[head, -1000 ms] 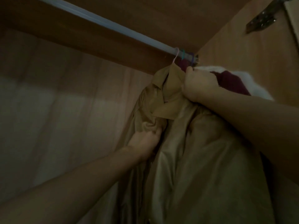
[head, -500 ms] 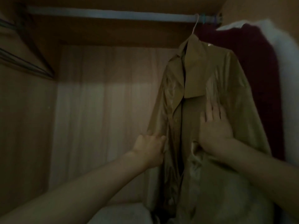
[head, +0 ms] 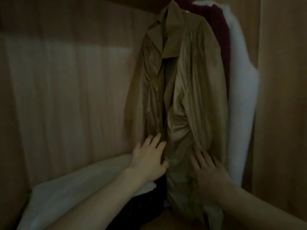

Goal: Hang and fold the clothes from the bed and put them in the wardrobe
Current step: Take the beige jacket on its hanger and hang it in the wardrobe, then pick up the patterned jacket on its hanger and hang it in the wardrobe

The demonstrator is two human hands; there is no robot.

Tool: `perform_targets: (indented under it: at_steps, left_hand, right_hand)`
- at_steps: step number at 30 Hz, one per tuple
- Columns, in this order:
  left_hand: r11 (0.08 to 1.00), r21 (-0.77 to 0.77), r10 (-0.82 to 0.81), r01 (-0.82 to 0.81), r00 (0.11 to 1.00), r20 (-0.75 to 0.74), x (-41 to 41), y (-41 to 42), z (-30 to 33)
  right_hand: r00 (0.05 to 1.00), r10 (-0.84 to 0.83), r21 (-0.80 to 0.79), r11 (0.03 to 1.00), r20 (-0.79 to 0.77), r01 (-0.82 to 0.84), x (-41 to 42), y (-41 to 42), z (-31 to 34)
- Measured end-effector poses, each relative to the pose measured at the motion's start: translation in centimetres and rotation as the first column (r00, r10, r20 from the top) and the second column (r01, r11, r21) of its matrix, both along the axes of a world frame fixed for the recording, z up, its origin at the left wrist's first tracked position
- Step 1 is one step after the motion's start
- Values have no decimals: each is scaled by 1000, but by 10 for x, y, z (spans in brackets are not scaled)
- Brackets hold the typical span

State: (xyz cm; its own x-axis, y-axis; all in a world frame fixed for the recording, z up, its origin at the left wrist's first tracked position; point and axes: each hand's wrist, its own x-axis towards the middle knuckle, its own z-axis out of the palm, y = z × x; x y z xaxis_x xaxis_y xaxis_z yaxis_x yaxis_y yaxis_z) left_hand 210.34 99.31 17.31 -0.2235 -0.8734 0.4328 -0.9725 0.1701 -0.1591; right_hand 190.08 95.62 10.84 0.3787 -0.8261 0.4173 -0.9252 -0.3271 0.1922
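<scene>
A shiny tan collared shirt [head: 196, 77] hangs inside the dim wardrobe, right of centre, its front placket slightly parted. My left hand [head: 149, 160] lies with straight fingers against the shirt's left front edge, low down. My right hand [head: 207, 170] presses flat with spread fingers on the shirt's lower right front. The hanger and the rail are out of the frame above.
Behind the tan shirt hang a dark red garment [head: 221, 30] and a white fluffy one [head: 244, 100], against the right wooden wall [head: 282, 97]. A white folded cloth [head: 74, 188] and something dark [head: 146, 201] lie on the wardrobe floor. The wooden back panel [head: 66, 88] fills the left.
Both hands have slid down the shirt's front from the collar and chest to its lower part. My view has dropped from the rail towards the wardrobe floor.
</scene>
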Motion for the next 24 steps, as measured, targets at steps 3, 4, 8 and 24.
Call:
perform_targets:
  at_steps: [3,4,8,24]
  left_hand:
    - [997,55,-52,52,999,-5,-17,22,-19]
    - [995,65,-76,76,997,-12,-24,28,-23]
    - [980,66,-187,188,982,-17,-68,54,-25]
    - [694,-3,-718,720,693,-63,-374,215,-52]
  right_hand:
    - [998,24,4,1000,-58,-24,-15,63,4]
    - [997,19,-14,1000,-71,-20,-20,85,9]
    - [996,-67,86,994,-60,72,-50,148,29]
    - [745,-665,32,747,48,664,-303,391,8]
